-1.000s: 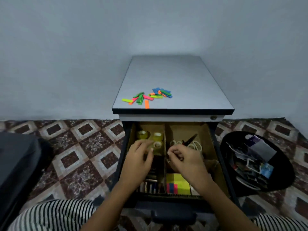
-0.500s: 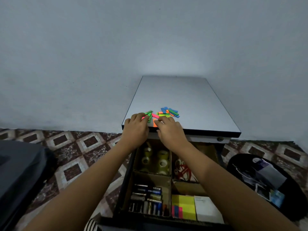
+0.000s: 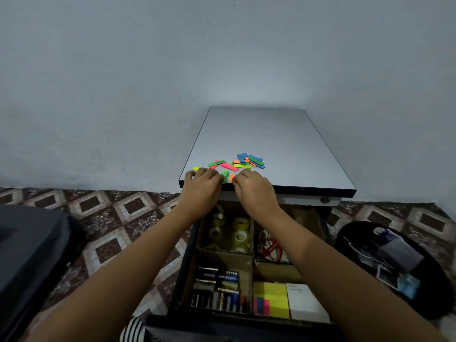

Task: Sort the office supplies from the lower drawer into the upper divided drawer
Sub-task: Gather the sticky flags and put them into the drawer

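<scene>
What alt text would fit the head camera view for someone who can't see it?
The left hand and right hand reach the front edge of a cabinet top, fingertips at a green flag and an orange flag, with more colored flags scattered behind. Below, the open divided drawer holds tape rolls, batteries and sticky notes.

Dim, cool, bluish light fills the scene. The brightest patch sits on the wall (image 3: 246,95) just above the far edge of the cabinet's surface (image 3: 271,134) and fades to darker grey toward the corners. The open drawer (image 3: 185,272) lies in shadow, its contents murky. Wide-angle distortion bows the floor (image 3: 111,211) line and stretches the forearms (image 3: 138,255) at the lower edge. Detail is soft throughout.
</scene>
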`<state>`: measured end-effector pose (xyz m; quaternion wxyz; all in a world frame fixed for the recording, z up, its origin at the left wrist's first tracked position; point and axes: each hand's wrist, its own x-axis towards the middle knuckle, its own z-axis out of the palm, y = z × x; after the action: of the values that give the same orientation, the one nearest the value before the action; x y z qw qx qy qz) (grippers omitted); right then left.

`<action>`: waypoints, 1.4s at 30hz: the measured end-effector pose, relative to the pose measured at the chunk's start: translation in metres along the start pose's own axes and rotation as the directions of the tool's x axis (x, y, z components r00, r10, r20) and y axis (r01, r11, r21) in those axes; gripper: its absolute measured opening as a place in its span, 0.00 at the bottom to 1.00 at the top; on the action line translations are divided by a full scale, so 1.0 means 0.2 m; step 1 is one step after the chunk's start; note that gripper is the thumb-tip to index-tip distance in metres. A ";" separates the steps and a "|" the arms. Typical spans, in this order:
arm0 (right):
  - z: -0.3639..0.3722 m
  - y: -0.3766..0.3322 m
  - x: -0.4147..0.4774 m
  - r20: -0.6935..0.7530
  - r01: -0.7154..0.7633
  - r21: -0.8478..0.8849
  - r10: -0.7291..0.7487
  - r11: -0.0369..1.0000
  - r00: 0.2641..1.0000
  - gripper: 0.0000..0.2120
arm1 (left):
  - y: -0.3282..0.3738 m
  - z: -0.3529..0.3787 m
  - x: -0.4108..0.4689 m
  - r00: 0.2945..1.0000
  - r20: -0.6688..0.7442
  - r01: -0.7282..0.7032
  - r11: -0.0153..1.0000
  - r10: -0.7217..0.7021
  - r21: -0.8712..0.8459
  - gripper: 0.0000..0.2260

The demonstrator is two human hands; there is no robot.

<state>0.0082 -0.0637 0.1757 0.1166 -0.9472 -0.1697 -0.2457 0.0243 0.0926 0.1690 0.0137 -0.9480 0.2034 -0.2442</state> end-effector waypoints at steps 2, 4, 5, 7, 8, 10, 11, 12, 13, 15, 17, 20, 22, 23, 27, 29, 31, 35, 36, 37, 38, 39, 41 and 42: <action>-0.01 0.00 0.00 -0.023 -0.041 0.096 0.044 0.995 0.999 0.10 | -0.01 -0.01 0.00 1.000 -0.019 0.005 1.000 -0.005 -0.015 0.13; -0.03 0.00 0.01 -0.052 -0.084 0.173 0.094 0.981 0.994 0.11 | -0.01 -0.01 0.02 0.999 -0.045 0.010 0.999 -0.012 -0.034 0.14; -0.04 0.01 0.01 -0.060 -0.101 0.195 0.115 0.976 0.992 0.11 | -0.01 -0.01 0.03 0.999 -0.049 0.015 0.999 -0.017 -0.044 0.14; -0.05 0.01 0.02 -0.059 -0.129 0.222 0.146 0.966 0.988 0.12 | -0.01 -0.01 0.05 0.998 -0.045 0.034 0.998 -0.037 -0.059 0.14; -0.06 0.01 0.02 -0.056 -0.139 0.227 0.155 0.964 0.986 0.12 | -0.01 -0.01 0.06 0.998 -0.045 0.044 0.997 -0.047 -0.064 0.12; -0.06 0.02 0.02 -0.045 -0.147 0.226 0.161 0.963 0.986 0.12 | -0.02 -0.01 0.09 0.997 -0.052 0.053 0.995 -0.058 -0.083 0.07; -0.07 0.02 0.02 -0.037 -0.148 0.224 0.160 0.963 0.986 0.12 | -0.02 -0.02 0.09 0.997 -0.041 0.058 0.993 -0.062 -0.105 0.07; -0.07 0.02 0.02 -0.031 -0.147 0.223 0.158 0.964 0.987 0.12 | -0.01 -0.03 0.10 0.997 -0.028 0.067 0.990 -0.071 -0.126 0.08; -0.07 0.02 0.02 -0.027 -0.145 0.222 0.155 0.964 0.988 0.12 | -0.01 -0.05 0.12 0.997 0.002 0.077 0.988 -0.077 -0.135 0.09; -0.06 0.03 0.01 -0.025 -0.144 0.226 0.154 0.963 0.988 0.12 | -0.01 -0.07 0.14 0.997 0.055 0.067 0.989 -0.060 -0.133 0.11; -0.05 0.03 0.01 -0.028 -0.149 0.241 0.160 0.959 0.987 0.11 | -0.02 -0.09 0.16 0.994 0.108 0.037 0.989 -0.021 -0.146 0.12; -0.05 0.04 0.00 -0.043 -0.161 0.274 0.179 0.948 0.983 0.10 | -0.04 -0.11 0.17 0.984 0.176 0.003 0.981 0.032 -0.194 0.12; -0.06 0.04 0.00 -0.062 -0.175 0.306 0.202 0.936 0.977 0.10 | -0.05 -0.12 0.17 0.977 0.209 -0.006 0.979 0.049 -0.202 0.13; -0.06 0.04 0.01 -0.066 -0.191 0.327 0.224 0.925 0.972 0.11 | -0.05 -0.12 0.16 0.976 0.211 -0.011 0.979 0.055 -0.204 0.13; -0.10 0.03 0.01 -0.113 -0.245 0.455 0.329 0.856 0.938 0.11 | -0.06 -0.13 0.15 0.999 0.021 0.033 0.959 -0.028 -0.281 0.11; -0.15 0.03 0.00 -0.122 -0.268 0.551 0.394 0.790 0.911 0.10 | -0.04 -0.18 0.15 0.992 -0.081 0.052 0.912 -0.093 -0.408 0.09; -0.20 0.03 -0.03 -0.076 -0.306 0.645 0.457 0.701 0.886 0.08 | 0.00 -0.26 0.14 0.987 -0.073 0.081 0.825 -0.146 -0.559 0.08; -0.31 0.08 -0.17 0.102 -0.376 0.791 0.501 0.482 0.859 0.04 | 0.12 -0.36 0.07 0.985 0.122 0.173 0.645 -0.123 -0.744 0.07; -0.32 0.10 -0.24 0.142 -0.403 0.791 0.503 0.460 0.853 0.05 | 0.17 -0.35 0.03 0.982 0.168 0.184 0.625 -0.085 -0.759 0.07; -0.33 0.12 -0.29 0.166 -0.425 0.778 0.501 0.462 0.849 0.05 | 0.20 -0.35 0.01 0.978 0.204 0.184 0.619 -0.039 -0.763 0.07; -0.32 0.15 -0.37 0.196 -0.457 0.754 0.502 0.471 0.842 0.05 | 0.24 -0.32 -0.03 0.968 0.252 0.185 0.620 0.021 -0.763 0.07; -0.31 0.18 -0.43 0.226 -0.484 0.729 0.497 0.484 0.838 0.06 | 0.28 -0.31 -0.07 0.950 0.299 0.180 0.629 0.087 -0.756 0.08; -0.28 0.23 -0.57 0.285 -0.528 0.663 0.473 0.531 0.834 0.05 | 0.37 -0.26 -0.14 0.900 0.383 0.157 0.663 0.210 -0.732 0.08; -0.27 0.25 -0.63 0.317 -0.554 0.621 0.468 0.555 0.825 0.05 | 0.41 -0.24 -0.17 0.868 0.426 0.157 0.674 0.254 -0.722 0.09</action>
<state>-0.1000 -0.1583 0.1509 0.5165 -0.8534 0.0275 -0.0646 -0.0566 0.0336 0.1843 -0.3111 -0.8953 0.2996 0.1094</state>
